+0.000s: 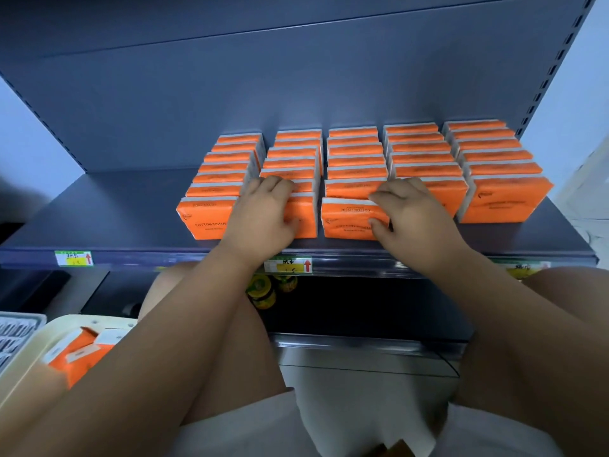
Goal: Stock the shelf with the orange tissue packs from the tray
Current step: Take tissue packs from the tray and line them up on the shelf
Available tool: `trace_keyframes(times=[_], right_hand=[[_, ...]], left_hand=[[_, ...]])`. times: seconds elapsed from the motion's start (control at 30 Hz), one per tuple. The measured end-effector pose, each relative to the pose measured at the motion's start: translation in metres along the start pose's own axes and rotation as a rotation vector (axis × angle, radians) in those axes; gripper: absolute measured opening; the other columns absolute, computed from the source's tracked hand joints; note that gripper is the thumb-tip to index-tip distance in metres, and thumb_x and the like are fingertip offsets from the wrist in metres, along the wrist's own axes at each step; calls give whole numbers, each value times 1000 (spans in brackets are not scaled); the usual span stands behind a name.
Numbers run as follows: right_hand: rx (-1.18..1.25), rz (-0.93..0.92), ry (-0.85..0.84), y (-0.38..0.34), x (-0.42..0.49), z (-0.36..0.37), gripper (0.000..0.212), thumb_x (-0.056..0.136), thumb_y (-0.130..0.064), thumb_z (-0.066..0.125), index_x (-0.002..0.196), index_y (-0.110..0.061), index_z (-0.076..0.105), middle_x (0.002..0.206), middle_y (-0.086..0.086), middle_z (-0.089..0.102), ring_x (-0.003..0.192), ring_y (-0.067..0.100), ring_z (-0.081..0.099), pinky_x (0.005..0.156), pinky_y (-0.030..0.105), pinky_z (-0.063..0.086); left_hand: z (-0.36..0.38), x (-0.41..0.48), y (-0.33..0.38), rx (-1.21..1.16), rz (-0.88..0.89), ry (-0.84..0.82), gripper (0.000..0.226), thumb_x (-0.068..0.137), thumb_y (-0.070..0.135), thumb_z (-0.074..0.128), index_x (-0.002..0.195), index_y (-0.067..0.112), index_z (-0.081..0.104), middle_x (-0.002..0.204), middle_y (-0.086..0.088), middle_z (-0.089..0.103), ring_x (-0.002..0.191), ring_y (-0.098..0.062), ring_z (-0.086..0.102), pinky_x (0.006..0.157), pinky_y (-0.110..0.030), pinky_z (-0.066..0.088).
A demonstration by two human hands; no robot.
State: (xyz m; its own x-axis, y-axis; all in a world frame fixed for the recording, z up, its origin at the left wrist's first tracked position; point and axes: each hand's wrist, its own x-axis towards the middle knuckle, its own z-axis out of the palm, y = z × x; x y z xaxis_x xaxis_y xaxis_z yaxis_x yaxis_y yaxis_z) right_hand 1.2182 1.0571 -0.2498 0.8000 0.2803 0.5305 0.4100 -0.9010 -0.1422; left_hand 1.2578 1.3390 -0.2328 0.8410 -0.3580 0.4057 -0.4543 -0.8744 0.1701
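Observation:
Several rows of orange tissue packs stand upright on the dark blue shelf (99, 209). My left hand (263, 212) grips the front pack of the second row (306, 219), fingers curled over its top and thumb on its face. My right hand (405, 212) holds the front pack of the middle row (346, 219), fingers over its top right corner and thumb against its front. More orange packs (79, 354) lie loose in the cream tray (29, 374) at the lower left.
The shelf's left part is bare. Price labels (74, 258) sit on the shelf's front rail. Jars (263, 293) stand on the lower shelf beneath. A grey crate (16, 331) sits left of the tray. My knees are close to the lower shelf.

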Motion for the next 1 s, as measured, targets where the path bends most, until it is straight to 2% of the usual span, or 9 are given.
trace_keyframes(times=[0.13,0.27,0.43,0.57,0.67,0.77,0.87,0.93,1.0], right_hand=[[-58,25,27,-4,0,1,47,81,-19,84,122,-2,69,125,14,64,122,37,52,93,50,54],[-102,40,21,-6,1,2,51,75,-20,88,121,-6,69,130,13,61,127,36,49,95,51,53],[-144,58,25,-10,5,3,46,79,-18,85,120,-8,69,132,12,59,130,34,47,98,49,53],[-165,75,26,-12,7,5,42,81,-15,82,120,-7,69,132,12,59,131,34,48,99,48,52],[-181,84,40,-13,7,10,42,82,-12,80,122,-7,68,132,12,61,133,34,49,107,48,46],[-182,108,50,-18,8,10,45,84,-11,76,128,-7,65,135,13,62,138,35,47,117,48,37],[-134,153,26,-30,8,9,65,85,-12,72,146,-10,51,148,11,55,147,34,39,124,49,27],[-74,179,17,-40,8,9,72,89,-20,68,155,-12,39,155,10,47,152,31,31,127,46,21],[23,203,40,-51,9,9,68,95,-29,62,156,-12,38,158,9,45,154,29,29,127,46,22]], left_hand=[[5,0,13,-19,126,41,59,79,33,80,133,17,65,129,0,64,128,-28,51,108,-43,44],[13,5,24,11,185,45,62,77,38,86,132,17,68,127,-1,66,127,-28,52,106,-46,46],[22,14,31,25,178,80,54,73,26,89,122,12,71,123,-5,68,122,-32,55,102,-48,48],[24,20,33,33,159,93,50,74,24,88,120,12,71,123,-5,68,121,-31,55,102,-45,48],[27,22,35,27,140,99,51,74,22,87,120,11,71,123,-6,67,121,-32,55,101,-46,49],[29,21,41,6,101,98,50,75,18,84,122,12,69,125,-6,66,122,-32,54,103,-46,48],[29,18,47,-45,53,80,54,76,18,83,126,14,66,129,-5,65,123,-31,54,107,-43,44],[28,17,48,-106,23,93,58,73,22,86,127,15,65,128,-4,65,124,-29,54,109,-43,42],[26,17,48,-150,-4,115,57,74,33,82,126,16,65,127,-3,65,123,-28,55,108,-43,42]])
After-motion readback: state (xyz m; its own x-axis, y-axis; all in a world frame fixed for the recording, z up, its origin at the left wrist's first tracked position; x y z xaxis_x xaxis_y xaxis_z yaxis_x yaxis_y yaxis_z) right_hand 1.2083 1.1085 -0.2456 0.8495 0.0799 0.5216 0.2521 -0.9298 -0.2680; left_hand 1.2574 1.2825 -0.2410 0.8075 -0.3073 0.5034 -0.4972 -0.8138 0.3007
